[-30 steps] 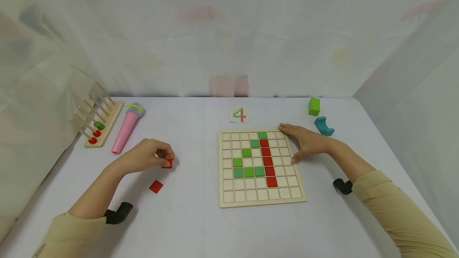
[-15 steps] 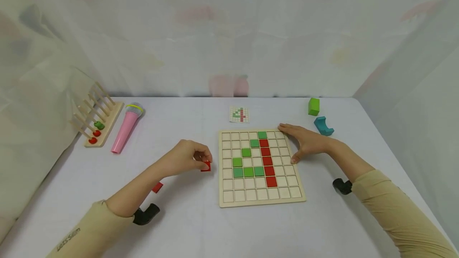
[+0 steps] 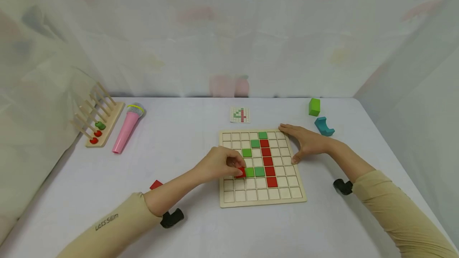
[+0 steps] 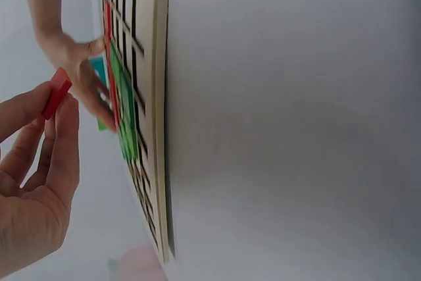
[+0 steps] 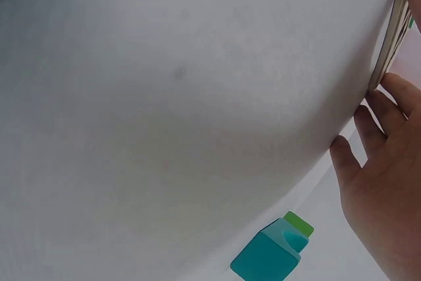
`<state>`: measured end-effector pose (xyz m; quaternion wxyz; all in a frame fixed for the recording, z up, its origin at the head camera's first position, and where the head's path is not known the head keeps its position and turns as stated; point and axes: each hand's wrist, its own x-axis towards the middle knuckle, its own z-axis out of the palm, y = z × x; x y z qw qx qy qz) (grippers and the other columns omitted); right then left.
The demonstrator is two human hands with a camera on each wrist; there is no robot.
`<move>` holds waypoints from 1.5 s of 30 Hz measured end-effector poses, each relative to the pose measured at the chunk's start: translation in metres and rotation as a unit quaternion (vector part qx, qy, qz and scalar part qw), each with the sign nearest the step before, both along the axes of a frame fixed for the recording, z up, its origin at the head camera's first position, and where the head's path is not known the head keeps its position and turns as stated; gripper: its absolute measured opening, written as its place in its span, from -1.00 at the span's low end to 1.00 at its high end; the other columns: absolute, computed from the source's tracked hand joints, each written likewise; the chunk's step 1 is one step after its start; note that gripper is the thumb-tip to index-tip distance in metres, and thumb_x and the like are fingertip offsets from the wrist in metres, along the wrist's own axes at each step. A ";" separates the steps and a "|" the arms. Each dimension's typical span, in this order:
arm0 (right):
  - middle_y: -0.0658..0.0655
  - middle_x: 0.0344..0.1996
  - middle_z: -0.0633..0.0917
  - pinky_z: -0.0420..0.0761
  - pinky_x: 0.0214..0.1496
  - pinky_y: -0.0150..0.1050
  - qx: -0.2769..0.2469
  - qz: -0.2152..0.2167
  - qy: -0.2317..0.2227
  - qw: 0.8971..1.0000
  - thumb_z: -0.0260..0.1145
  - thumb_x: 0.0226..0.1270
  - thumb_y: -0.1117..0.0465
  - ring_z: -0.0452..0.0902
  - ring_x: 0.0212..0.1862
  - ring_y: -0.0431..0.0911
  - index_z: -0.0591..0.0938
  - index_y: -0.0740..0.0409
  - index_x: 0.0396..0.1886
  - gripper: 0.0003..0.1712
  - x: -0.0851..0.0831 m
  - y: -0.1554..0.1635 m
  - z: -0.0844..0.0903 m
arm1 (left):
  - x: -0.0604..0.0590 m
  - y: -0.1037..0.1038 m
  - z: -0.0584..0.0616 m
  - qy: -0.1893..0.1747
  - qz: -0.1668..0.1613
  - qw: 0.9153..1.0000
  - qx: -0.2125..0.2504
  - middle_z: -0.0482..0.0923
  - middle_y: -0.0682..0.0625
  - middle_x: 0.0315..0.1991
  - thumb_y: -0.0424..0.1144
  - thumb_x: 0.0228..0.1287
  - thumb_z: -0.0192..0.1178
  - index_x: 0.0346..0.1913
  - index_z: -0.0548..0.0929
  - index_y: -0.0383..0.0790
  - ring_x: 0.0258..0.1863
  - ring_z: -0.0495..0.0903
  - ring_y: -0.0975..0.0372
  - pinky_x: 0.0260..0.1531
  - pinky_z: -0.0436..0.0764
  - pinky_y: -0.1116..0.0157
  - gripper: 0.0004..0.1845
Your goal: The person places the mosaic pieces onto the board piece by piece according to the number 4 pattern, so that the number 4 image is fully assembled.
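Note:
My left hand [image 3: 219,165] pinches a red square tile [image 3: 240,173] between thumb and fingertips, over the left part of a wooden grid board [image 3: 229,197]. In the left wrist view this tile [image 4: 57,94] appears raised off the board. Green tiles [image 3: 259,171] form a slanted line and a row on the grid, beside a column of red tiles [image 3: 267,161]; the left hand hides some green ones. Fingers spread, my right hand [image 3: 308,141] rests along the board's right edge, its fingertips touching the far corner in the right wrist view.
Another red tile [image 3: 156,184] lies by the left forearm. Behind the board is a pattern card [image 3: 240,115]. A pink microphone [image 3: 126,130] and pegged wooden stand [image 3: 111,124] are at left; a green block [image 3: 314,107] and teal curved block [image 3: 324,126] at right.
Carrying the red tile, my left hand has moved right from the bare table to over the board's left side. The right hand has stayed at the board's edge.

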<state>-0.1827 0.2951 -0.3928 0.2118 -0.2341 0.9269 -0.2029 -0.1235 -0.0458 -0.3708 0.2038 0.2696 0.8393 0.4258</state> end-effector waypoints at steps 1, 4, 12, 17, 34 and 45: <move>0.31 0.58 0.03 -0.01 0.52 0.36 -0.001 0.000 -0.001 1.000 0.61 -0.17 -0.17 -0.14 0.59 0.32 0.06 0.19 0.57 0.39 0.000 0.000 0.000 | 0.001 0.004 -0.002 0.000 -0.005 1.000 0.001 0.74 0.04 -0.37 -0.37 0.10 0.41 -0.28 0.76 -0.14 -0.41 0.60 0.41 -0.31 0.60 0.48 -0.88; 0.32 0.58 0.03 -0.01 0.52 0.37 -0.002 0.001 0.001 1.000 0.61 -0.17 -0.17 -0.14 0.59 0.32 0.06 0.19 0.57 0.39 0.000 0.000 0.000 | 0.006 0.016 -0.007 -0.001 -0.017 1.000 0.002 0.75 0.03 -0.36 -0.39 0.12 0.38 -0.27 0.76 -0.17 -0.41 0.60 0.44 -0.30 0.60 0.52 -0.88; 0.30 0.58 0.03 -0.03 0.52 0.37 -0.003 -0.001 0.001 1.000 0.61 -0.16 -0.16 -0.15 0.59 0.32 0.07 0.19 0.57 0.38 0.001 0.000 0.001 | 0.018 0.044 -0.010 0.005 -0.012 1.000 0.014 0.77 0.06 -0.35 -0.35 0.13 0.40 -0.28 0.79 -0.13 -0.43 0.61 0.45 -0.33 0.58 0.52 -0.90; 0.29 0.59 0.03 -0.04 0.52 0.38 -0.005 -0.003 -0.001 1.000 0.61 -0.16 -0.15 -0.16 0.59 0.32 0.07 0.19 0.57 0.37 0.002 0.001 0.003 | 0.021 0.061 -0.012 0.004 -0.017 1.000 0.008 0.77 0.09 -0.40 -0.32 0.12 0.42 -0.31 0.80 -0.11 -0.46 0.59 0.50 -0.35 0.56 0.53 -0.92; 0.31 0.58 0.04 -0.01 0.51 0.38 -0.009 0.003 0.005 1.000 0.61 -0.17 -0.17 -0.12 0.58 0.33 0.07 0.21 0.57 0.38 0.002 0.001 0.001 | 0.036 0.087 -0.020 0.050 -0.037 0.997 -0.053 0.65 0.15 -0.56 -0.42 0.10 0.35 -0.36 0.75 -0.15 -0.59 0.46 0.50 -0.51 0.47 0.57 -0.90; 0.29 0.58 0.04 -0.01 0.51 0.39 -0.007 0.001 0.005 1.000 0.61 -0.17 -0.17 -0.13 0.58 0.32 0.07 0.16 0.57 0.38 0.001 0.001 0.000 | 0.038 0.085 -0.018 0.089 -0.070 0.991 -0.066 0.65 0.18 -0.59 -0.37 0.14 0.37 -0.42 0.77 -0.13 -0.57 0.45 0.49 -0.53 0.45 0.58 -0.93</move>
